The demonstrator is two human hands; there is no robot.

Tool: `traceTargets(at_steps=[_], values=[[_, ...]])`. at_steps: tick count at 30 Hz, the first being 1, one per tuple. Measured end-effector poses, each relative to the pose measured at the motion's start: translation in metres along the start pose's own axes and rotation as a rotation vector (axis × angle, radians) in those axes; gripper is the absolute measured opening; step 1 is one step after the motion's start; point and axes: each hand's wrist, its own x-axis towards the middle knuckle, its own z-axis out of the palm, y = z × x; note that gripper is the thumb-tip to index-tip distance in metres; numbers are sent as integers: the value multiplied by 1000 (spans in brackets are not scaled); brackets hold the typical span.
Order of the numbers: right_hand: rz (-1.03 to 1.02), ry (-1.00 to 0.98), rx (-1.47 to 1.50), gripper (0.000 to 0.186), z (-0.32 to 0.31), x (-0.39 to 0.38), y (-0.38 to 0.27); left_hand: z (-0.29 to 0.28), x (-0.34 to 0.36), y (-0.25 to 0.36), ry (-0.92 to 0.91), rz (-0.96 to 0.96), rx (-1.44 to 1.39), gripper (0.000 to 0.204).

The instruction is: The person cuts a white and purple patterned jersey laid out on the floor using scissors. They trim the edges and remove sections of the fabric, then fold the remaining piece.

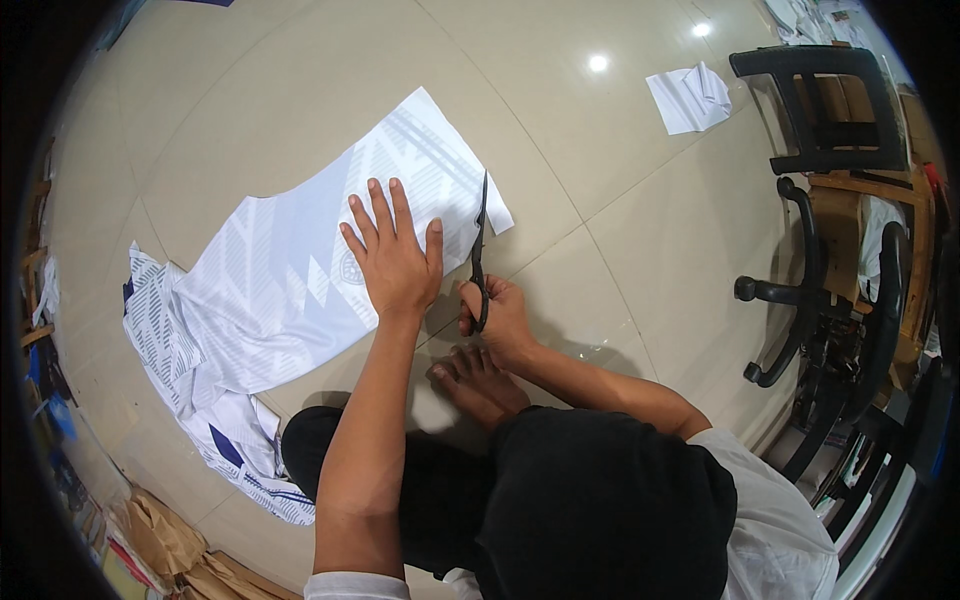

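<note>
A white and pale-blue patterned piece of fabric [300, 235] lies spread on the tiled floor, its left end bunched up. Flat on top of it rests my left hand [392, 262], fingers spread. Black-handled scissors [478, 255] are gripped in my right hand [500, 315], with their blades pointing away from me at the fabric's right edge. A narrow strip of the fabric stands to the right of the blades, parted from the main piece along a cut. Whether the blades are fully closed is hard to make out.
A crumpled white scrap [690, 98] lies on the floor at the far right. Along the right side stand a black chair frame [825, 110] and a chair base with arms [800, 280]. Brown paper [165, 540] sits at the lower left. My bare foot [480, 385] is close below the scissors.
</note>
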Motion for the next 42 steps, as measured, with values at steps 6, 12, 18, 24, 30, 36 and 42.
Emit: traceTargets(at_steps=[6, 12, 18, 24, 30, 36, 42], values=[[-10, -3, -19, 30, 3, 3, -6, 0, 0, -1, 4, 4, 2, 78], [-6, 19, 14, 31, 9, 6, -12, 0, 0, 0, 6, 5, -3, 77], [6, 8, 38, 29, 9, 8, -9, -1, -1, 0, 7, 5, 1, 77], [42, -15, 26, 28, -7, 8, -13, -1, 0, 2, 1, -2, -2, 76], [88, -196, -155, 30, -70, 14, -49, -6, -1, 1, 14, 0, -28, 76], [106, -300, -485, 29, -116, 31, -95, -5, -3, 0, 49, 0, -46, 75], [102, -357, -548, 30, -126, 53, -115, -5, -3, 0, 66, 4, -42, 75]])
